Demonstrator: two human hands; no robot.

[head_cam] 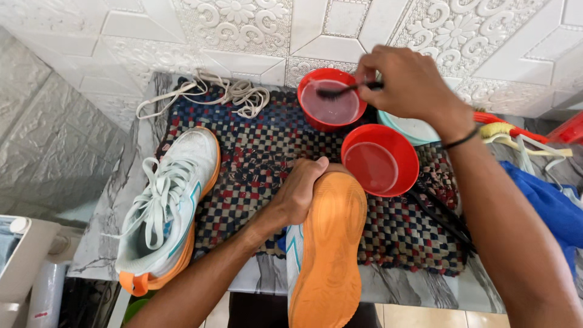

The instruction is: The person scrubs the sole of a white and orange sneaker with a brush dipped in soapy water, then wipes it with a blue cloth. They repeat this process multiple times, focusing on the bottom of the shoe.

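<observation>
Marble-patterned grey bench (121,200) carries the whole layout, with a checked woven mat (255,158) spread over its middle. At far left, a white sneaker with orange sole (167,206) lies upright at the mat's edge, still laced, its heel near the bench's front edge. Behind it, a loose pile of pale shoelaces (234,94) rests against the embossed tiled wall. At centre, the left hand (300,191) has its fingers wrapped closed around the side of a second sneaker (328,249), held sole-up so that the orange tread faces the camera; the heel overhangs the front edge. The tread looks largely clean, though how far scrubbing has gone cannot be judged; the laced shoe appears untouched. Further right, the right hand (410,82) pinches a dark toothbrush (343,91), fingers closed on the handle, bristles dipped into the rear red bowl (331,100) of cloudy liquid. A second red bowl (379,159) stands just beside the held sneaker's toe, leaving little room there. Black tongs or similar dark tool (446,218) lie on the mat's right part, a blue cloth (546,206) beyond. Open room remains mainly on the mat's centre-left.
</observation>
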